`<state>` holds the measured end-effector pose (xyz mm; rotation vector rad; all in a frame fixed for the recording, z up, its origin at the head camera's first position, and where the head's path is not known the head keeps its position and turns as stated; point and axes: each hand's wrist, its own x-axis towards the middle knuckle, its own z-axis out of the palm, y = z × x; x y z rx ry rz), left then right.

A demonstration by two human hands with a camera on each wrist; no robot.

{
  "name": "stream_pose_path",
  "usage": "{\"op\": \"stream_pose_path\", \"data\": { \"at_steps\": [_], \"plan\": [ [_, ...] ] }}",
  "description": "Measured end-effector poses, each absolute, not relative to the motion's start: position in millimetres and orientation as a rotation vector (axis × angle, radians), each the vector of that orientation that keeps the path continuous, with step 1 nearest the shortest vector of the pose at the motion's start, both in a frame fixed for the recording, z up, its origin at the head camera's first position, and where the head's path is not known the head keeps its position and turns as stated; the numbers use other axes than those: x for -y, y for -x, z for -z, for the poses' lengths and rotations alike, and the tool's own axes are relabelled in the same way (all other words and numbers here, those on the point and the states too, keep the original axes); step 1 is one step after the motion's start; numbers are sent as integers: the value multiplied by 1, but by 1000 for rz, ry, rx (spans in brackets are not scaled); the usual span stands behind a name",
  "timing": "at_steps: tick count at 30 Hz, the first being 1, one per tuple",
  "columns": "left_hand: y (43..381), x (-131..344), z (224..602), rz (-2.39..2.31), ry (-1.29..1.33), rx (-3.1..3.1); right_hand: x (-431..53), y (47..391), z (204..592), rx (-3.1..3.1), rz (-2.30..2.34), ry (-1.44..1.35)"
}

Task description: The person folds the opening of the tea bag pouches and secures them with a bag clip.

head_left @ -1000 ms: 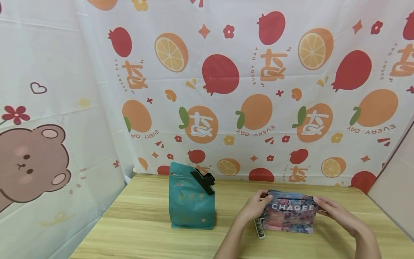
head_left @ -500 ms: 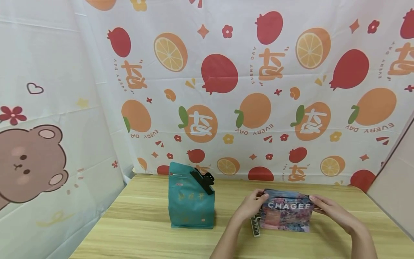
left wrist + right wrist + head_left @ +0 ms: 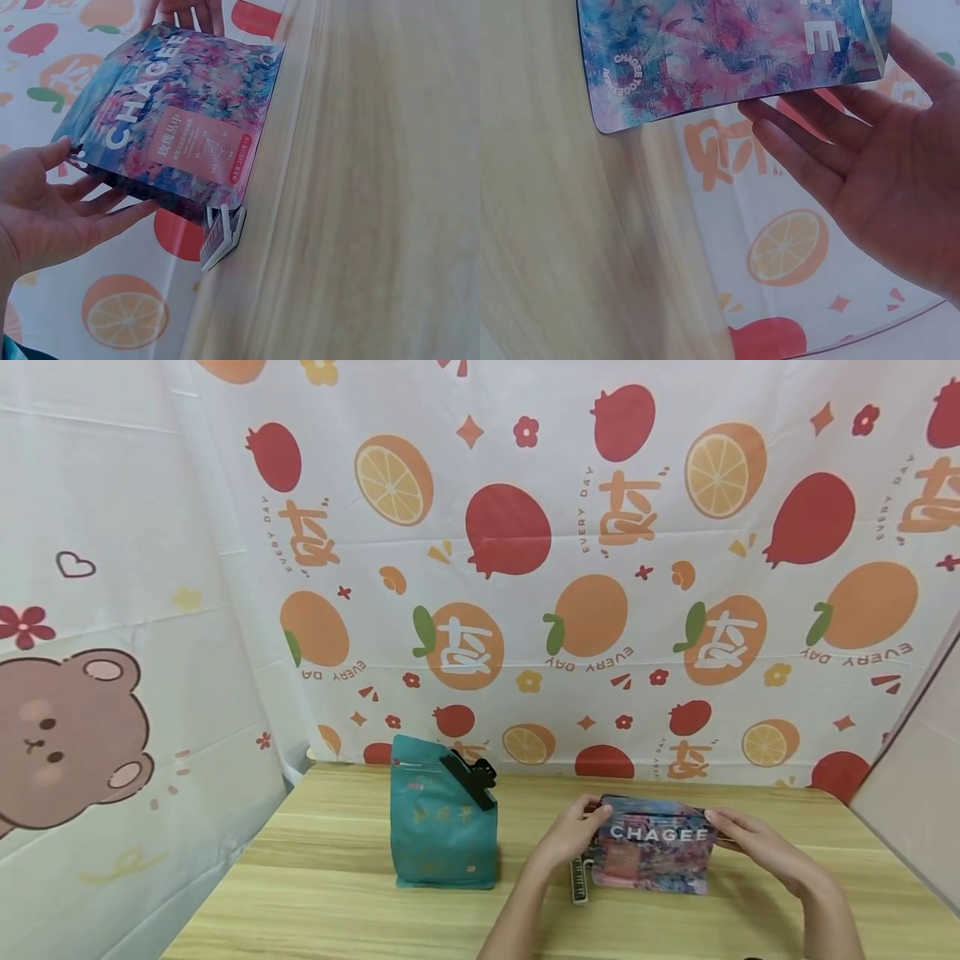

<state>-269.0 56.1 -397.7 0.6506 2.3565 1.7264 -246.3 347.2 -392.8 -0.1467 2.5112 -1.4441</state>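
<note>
Flat rectangular pouch, glossy foil-like, blue-pink floral print with white "CHAGEE" lettering (image 3: 652, 853), is held at right of centre in the lower part of the head view, above or on the pale yellow wood-grain bench (image 3: 337, 868); contact with the bench cannot be told. Both hands are on it. Its upper left corner is pinched by the left hand (image 3: 572, 833), thumb on the front, fingers spread loosely behind and below the side edge. Its upper right corner is pinched by the right hand (image 3: 746, 833), thumb on the front in the head view, fingers nearly straight along the side edge in the right wrist view. Pouch is held roughly upright, lettering turned to the head camera. A pink label with white and dark print is seen on its front in the left wrist view.

Small white-edged object with a dark patterned face (image 3: 579, 881) is seen just beside the pouch's lower left corner; touching or not cannot be told. Matte teal stand-up bag (image 3: 442, 839) is placed upright at lower centre, well apart from the hands, its slanted upper right edge gripped by a black clip (image 3: 471, 781). White fruit-print cloth (image 3: 525, 635) is hung behind.
</note>
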Motion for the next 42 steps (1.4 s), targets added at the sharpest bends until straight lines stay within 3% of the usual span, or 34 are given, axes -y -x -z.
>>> {"op": "stream_pose_path", "data": {
  "at_steps": [37, 42],
  "plan": [
    [278, -26, 391, -1713, -621, -2328, -309, 256, 391, -2547, 1482, 221],
    [301, -29, 417, -1678, -671, -2389, -306, 259, 391, -2555, 1485, 234]
  ]
}}
